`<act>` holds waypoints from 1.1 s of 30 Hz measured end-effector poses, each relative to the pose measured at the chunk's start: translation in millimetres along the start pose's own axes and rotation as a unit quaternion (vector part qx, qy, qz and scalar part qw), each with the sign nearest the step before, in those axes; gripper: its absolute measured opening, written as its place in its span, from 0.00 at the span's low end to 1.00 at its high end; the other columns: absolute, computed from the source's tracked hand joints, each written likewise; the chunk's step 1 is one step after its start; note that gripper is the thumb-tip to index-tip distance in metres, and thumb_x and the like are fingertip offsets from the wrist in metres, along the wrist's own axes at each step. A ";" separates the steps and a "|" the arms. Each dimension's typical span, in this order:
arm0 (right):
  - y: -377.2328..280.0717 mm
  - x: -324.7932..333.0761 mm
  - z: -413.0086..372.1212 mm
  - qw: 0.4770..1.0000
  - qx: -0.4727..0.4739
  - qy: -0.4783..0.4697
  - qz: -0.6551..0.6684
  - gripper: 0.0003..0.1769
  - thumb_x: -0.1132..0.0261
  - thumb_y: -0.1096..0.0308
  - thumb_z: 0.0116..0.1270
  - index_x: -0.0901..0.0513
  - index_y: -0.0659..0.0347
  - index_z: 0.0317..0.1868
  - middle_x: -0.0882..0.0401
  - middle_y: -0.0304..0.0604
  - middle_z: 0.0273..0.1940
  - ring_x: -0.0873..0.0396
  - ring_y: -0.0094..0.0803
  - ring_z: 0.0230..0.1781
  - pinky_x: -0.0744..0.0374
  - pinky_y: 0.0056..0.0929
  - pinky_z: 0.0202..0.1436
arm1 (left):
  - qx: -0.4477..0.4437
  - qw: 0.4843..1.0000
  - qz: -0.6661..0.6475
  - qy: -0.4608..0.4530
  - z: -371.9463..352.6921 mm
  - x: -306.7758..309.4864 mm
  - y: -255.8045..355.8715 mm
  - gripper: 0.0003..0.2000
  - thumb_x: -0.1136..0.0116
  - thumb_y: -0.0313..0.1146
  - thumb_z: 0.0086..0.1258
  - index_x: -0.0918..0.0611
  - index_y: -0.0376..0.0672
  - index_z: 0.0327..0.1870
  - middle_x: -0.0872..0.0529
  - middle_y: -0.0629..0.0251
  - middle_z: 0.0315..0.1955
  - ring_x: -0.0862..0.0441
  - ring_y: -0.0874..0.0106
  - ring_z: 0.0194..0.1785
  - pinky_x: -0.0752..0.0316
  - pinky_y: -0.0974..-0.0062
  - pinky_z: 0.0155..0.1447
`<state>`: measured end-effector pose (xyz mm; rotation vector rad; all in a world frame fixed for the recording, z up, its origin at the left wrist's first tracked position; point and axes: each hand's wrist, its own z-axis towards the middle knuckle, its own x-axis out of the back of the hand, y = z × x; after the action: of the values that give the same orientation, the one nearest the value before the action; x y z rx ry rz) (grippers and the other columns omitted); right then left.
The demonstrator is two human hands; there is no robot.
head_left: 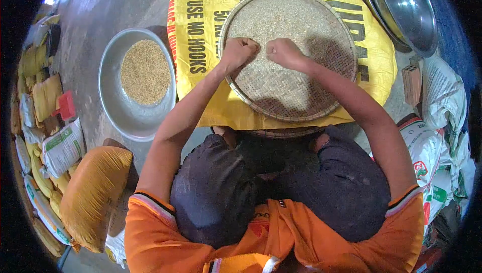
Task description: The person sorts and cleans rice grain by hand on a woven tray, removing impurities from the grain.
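A round woven bamboo winnowing tray (293,115) lies on a yellow printed sack (198,92), with pale grain (286,19) spread thinly over its upper and middle part. My left hand (240,53) is closed over the tray's left side, its fingers curled inward. Close beside it, a short gap away, my right hand (285,53) is closed too, above the grain near the middle. Whatever the fingers of either hand may pinch is too small or hidden to see. Bare weave shows along the tray's lower and right side, partly in shadow.
Left of the sack stands a metal basin (113,115) with golden grain (145,72) in it. Large metal bowls (411,7) are at the upper right, above a brick (411,85) and white sacks (442,97). A full orange sack (95,197) stands at the lower left.
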<state>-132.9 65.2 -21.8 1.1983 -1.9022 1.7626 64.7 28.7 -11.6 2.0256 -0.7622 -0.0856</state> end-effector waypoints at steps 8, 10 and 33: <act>27.1 28.6 10.6 0.967 -0.151 -0.008 0.208 0.06 0.35 0.66 0.54 0.16 0.58 0.27 0.16 0.42 0.27 0.19 0.32 0.26 0.21 0.35 0.36 | -0.109 0.990 0.093 0.019 -8.9 -13.8 4.4 0.09 0.32 0.32 0.62 0.15 0.37 0.39 0.16 0.70 0.25 0.24 0.83 0.27 0.28 0.79 0.31; 26.3 19.2 7.1 0.983 -0.078 0.022 0.167 0.06 0.35 0.66 0.53 0.16 0.59 0.27 0.16 0.42 0.27 0.19 0.33 0.26 0.21 0.35 0.37 | -0.109 0.986 0.124 0.010 -11.9 -16.9 9.0 0.08 0.32 0.33 0.60 0.14 0.39 0.36 0.15 0.66 0.24 0.21 0.78 0.28 0.25 0.76 0.34; 32.7 13.9 -5.4 1.000 -0.006 0.021 0.008 0.08 0.33 0.68 0.51 0.21 0.63 0.23 0.23 0.46 0.21 0.23 0.30 0.21 0.22 0.37 0.30 | -0.230 0.923 0.307 0.039 10.2 -32.8 17.6 0.09 0.35 0.36 0.63 0.13 0.41 0.38 0.13 0.60 0.26 0.17 0.71 0.27 0.24 0.72 0.35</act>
<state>-166.8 62.0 -33.5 1.1351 -1.9003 1.7676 26.3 32.4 -10.9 1.2765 -1.1692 0.1652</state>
